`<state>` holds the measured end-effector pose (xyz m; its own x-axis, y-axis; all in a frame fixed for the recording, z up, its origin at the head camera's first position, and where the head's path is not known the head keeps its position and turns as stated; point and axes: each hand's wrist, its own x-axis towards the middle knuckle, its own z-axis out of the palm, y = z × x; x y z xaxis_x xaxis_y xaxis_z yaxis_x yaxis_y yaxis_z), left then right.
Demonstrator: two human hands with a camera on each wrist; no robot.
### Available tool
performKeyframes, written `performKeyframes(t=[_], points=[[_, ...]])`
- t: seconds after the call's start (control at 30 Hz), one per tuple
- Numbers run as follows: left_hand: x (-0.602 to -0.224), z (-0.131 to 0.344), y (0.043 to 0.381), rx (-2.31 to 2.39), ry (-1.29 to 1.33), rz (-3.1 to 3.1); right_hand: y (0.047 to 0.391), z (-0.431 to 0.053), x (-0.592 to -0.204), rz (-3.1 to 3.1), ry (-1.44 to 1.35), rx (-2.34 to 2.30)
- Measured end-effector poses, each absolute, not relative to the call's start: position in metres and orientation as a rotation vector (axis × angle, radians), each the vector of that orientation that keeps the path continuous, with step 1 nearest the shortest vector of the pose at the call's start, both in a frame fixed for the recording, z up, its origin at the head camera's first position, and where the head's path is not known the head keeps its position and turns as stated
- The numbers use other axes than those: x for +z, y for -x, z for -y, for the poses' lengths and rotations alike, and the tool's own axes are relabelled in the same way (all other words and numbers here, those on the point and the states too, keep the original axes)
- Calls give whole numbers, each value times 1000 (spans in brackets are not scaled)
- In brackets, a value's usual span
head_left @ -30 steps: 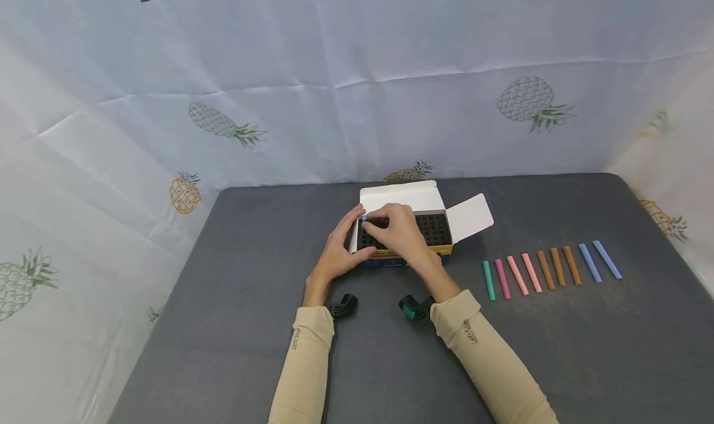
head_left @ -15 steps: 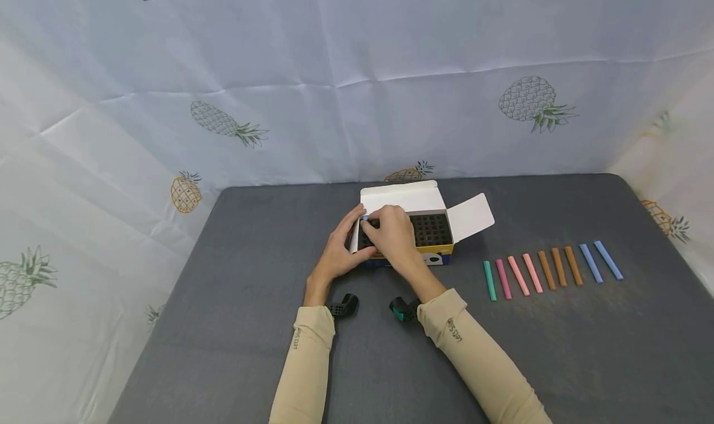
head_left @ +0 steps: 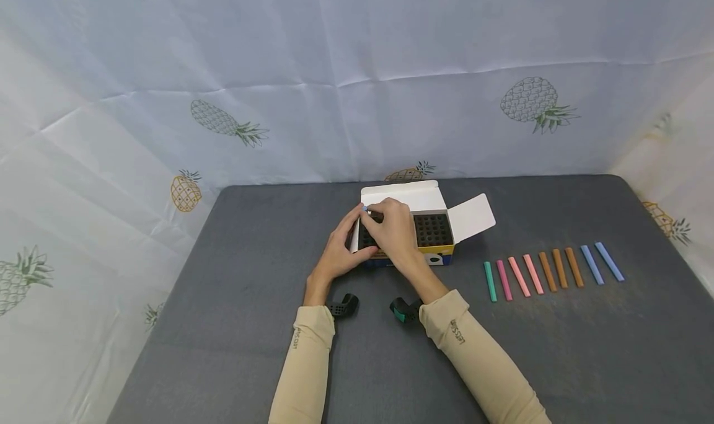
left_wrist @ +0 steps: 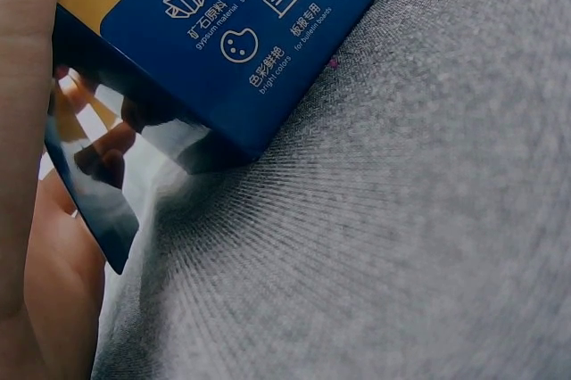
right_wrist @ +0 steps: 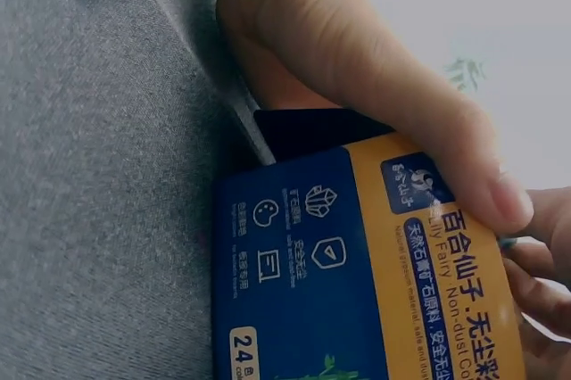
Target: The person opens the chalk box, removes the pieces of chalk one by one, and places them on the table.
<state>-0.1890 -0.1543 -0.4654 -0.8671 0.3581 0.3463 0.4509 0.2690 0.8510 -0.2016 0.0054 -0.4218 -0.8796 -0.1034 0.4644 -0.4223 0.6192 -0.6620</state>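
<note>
A chalk box (head_left: 442,250), blue and yellow with its white lid and side flap folded out, stands at the table's back. Inside it is a dark insert full of round holes. My left hand (head_left: 339,250) grips the box's left end, thumb (right_wrist: 501,202) at the front top edge and fingers along the far side. Over the insert's back left corner, my right hand (head_left: 395,229) pinches a blue chalk stick (head_left: 365,208) between thumb and fingers. Only a small end of that chalk shows. The left wrist view has the printed box front (left_wrist: 241,50) close up.
Right of the box lies a slanted row of chalk sticks: a green one (head_left: 490,281), a magenta one (head_left: 504,280), pink ones (head_left: 519,276), brown ones (head_left: 559,268) and blue ones (head_left: 592,264). The white side flap (head_left: 471,218) sticks out rightward. A pineapple-print curtain (head_left: 357,126) hangs behind.
My right hand has shifted slightly left, dipped, then risen a little toward the box's back corner with the blue chalk stick. The left hand has kept its grip on the box.
</note>
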Motion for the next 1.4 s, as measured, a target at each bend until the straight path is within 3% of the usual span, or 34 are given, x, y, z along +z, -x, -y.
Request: performKeyframes(t=[0.43, 0.6, 1.4], points=[[-465, 156, 190, -1671, 768, 2464, 205, -9, -421, 2361, -498, 1306], [-483, 158, 200, -1653, 751, 2473, 202, -14, -414, 2300, -518, 1374], [-497, 162, 211, -1553, 776, 2453, 152, -39, -393, 2315, -658, 1403]])
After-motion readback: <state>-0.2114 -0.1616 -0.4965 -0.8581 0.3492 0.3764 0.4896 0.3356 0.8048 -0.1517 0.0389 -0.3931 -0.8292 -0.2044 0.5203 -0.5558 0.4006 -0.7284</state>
